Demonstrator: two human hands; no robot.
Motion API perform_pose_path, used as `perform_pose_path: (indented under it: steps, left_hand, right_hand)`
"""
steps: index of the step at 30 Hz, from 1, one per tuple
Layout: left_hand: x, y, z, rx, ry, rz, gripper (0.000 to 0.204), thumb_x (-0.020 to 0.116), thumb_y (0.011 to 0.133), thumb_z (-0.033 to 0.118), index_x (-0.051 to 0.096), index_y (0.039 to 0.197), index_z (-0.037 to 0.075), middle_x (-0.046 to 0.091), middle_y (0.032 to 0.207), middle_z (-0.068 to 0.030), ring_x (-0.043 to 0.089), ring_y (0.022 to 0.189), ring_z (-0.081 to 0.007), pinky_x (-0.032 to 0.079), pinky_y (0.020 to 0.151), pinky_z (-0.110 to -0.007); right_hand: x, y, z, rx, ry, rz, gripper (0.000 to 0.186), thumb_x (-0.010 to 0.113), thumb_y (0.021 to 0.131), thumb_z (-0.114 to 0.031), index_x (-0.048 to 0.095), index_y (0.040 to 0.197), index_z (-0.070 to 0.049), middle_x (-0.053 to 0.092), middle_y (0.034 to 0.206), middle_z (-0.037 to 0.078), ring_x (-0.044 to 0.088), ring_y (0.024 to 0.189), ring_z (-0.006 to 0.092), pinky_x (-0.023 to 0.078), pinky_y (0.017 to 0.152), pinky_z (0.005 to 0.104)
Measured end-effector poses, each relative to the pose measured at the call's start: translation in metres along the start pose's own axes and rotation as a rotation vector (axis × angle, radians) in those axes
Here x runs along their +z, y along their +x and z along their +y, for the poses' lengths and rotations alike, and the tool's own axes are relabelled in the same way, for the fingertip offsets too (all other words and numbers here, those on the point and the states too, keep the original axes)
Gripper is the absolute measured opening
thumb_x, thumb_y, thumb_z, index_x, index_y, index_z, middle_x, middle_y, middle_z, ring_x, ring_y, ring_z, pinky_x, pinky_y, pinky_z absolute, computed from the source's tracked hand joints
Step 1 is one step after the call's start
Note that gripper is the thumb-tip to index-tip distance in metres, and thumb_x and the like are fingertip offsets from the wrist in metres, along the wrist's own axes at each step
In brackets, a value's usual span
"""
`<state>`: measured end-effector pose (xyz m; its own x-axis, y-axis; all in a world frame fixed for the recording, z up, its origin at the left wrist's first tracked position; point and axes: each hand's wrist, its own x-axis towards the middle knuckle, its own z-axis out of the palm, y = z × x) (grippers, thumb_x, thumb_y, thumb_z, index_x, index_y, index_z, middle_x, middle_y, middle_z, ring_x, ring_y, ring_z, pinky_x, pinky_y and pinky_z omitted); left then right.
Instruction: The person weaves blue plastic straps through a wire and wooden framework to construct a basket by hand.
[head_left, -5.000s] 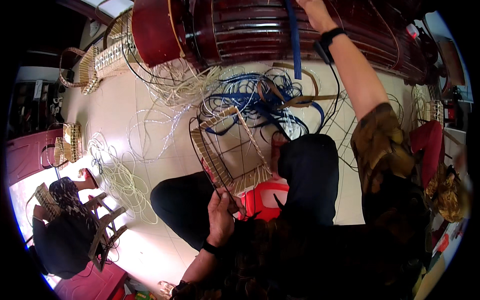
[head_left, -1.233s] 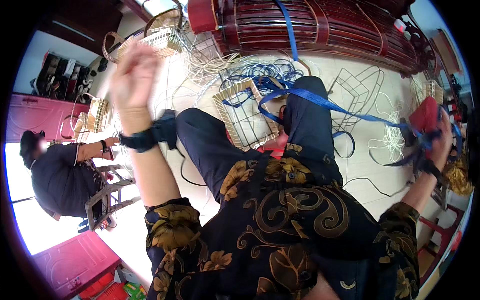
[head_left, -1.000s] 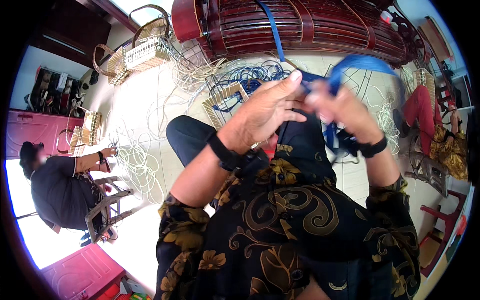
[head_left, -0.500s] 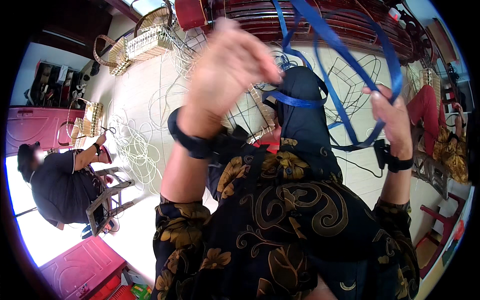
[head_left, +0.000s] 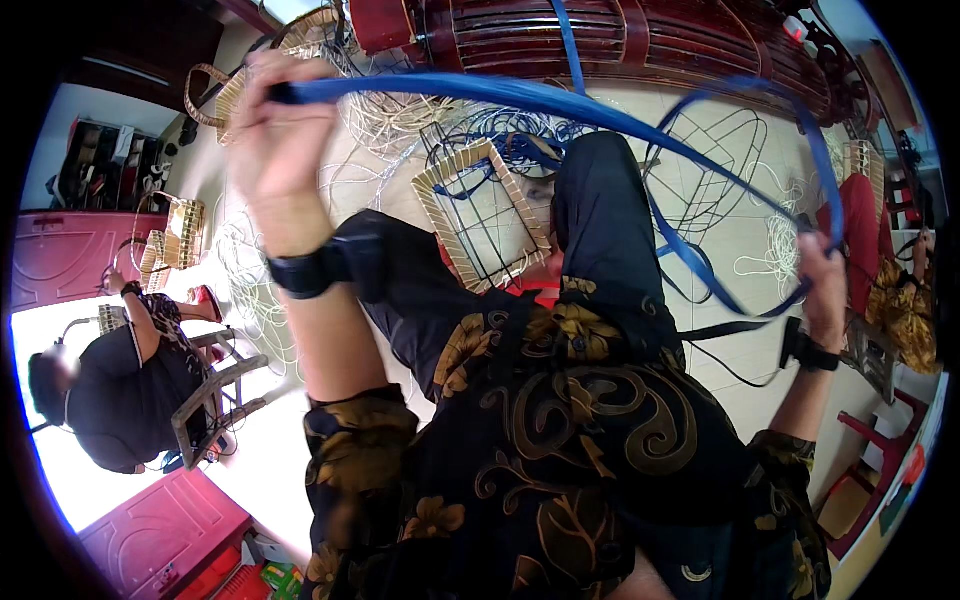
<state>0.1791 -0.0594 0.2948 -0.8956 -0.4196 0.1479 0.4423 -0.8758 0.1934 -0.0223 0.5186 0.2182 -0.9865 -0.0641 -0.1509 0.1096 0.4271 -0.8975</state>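
A long flat blue strap runs taut-looking across the view between my hands, arcing above my knees. My left hand, raised at the upper left and blurred, is closed on one end of it. On the right, my right hand grips the strap where it forms a large hanging loop. More of the strap trails down from the right hand toward my lap. Between my legs stands a rectangular wire basket frame, its rim wrapped with cream strip. Blue strips lie in and behind it.
A bare wire frame lies on the tiled floor beyond my right knee. Coils of cream cord spread at the left. A dark red wooden bench stands ahead. One co-worker sits left, another right. Cream baskets stand at the far left.
My left hand has swung out to the left, drawing the strap across. My right hand has shifted slightly right and down. The basket frame is now uncovered. The left co-worker's arm has moved.
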Motion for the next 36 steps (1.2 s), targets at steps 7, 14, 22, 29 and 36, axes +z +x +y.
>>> perform_pose_path:
  steps: [7, 14, 22, 29, 36]
  left_hand:
    - [-0.01, -0.004, 0.147, 0.238, -0.007, 0.269, 0.008, 0.044, 0.076, -0.002, 0.043, 0.081, 0.005, 0.044, 0.073, -0.006, 0.045, 0.069, -0.0176, 0.038, 0.065, -0.031]
    - [-0.054, -0.089, 0.224, 0.568, 0.206, 0.248, 0.007, 0.048, 0.09, -0.005, 0.049, 0.097, -0.005, 0.043, 0.067, -0.0023, 0.042, 0.055, -0.0107, 0.034, 0.057, -0.025]
    - [-0.001, -0.06, -0.022, 0.22, 0.674, -0.115, 0.051, 0.041, 0.1, 0.018, 0.023, 0.143, -0.002, 0.057, 0.087, -0.0056, 0.043, 0.062, -0.0117, 0.038, 0.06, -0.03]
    - [-0.019, -0.059, -0.151, -0.069, 0.361, -0.001, 0.035, 0.044, 0.099, 0.018, 0.044, 0.131, 0.003, 0.064, 0.091, -0.0183, 0.063, 0.082, -0.0279, 0.05, 0.079, -0.041]
    - [-0.073, -0.071, -0.042, 0.078, -0.01, 0.335, 0.028, 0.051, 0.088, -0.001, 0.048, 0.116, 0.0, 0.056, 0.093, -0.0044, 0.053, 0.078, -0.0137, 0.042, 0.078, -0.032]
  right_hand:
    - [-0.329, 0.054, 0.196, 0.194, 0.445, 0.475, 0.037, 0.059, 0.092, -0.023, 0.058, 0.121, 0.0, 0.063, 0.11, 0.006, 0.059, 0.094, 0.0186, 0.048, 0.075, 0.0346]
    - [-0.353, 0.088, 0.203, -0.217, -1.575, 0.114, 0.033, 0.062, 0.083, -0.021, 0.063, 0.108, 0.0, 0.068, 0.089, 0.014, 0.064, 0.083, 0.0273, 0.049, 0.073, 0.0381]
    - [0.067, 0.059, -0.011, -0.278, -0.963, -0.022, 0.055, 0.069, 0.079, -0.038, 0.058, 0.114, 0.003, 0.061, 0.111, 0.025, 0.058, 0.105, 0.0354, 0.045, 0.089, 0.0394]
    - [0.266, -0.089, -0.12, -0.393, 0.092, -1.186, 0.039, 0.069, 0.084, -0.031, 0.06, 0.107, -0.001, 0.063, 0.093, 0.007, 0.06, 0.083, 0.0127, 0.048, 0.07, 0.0274]
    - [0.155, -0.073, -0.108, -0.118, -0.224, -1.186, 0.036, 0.056, 0.093, -0.035, 0.063, 0.075, -0.005, 0.048, 0.052, -0.002, 0.045, 0.047, 0.0064, 0.033, 0.044, 0.0239]
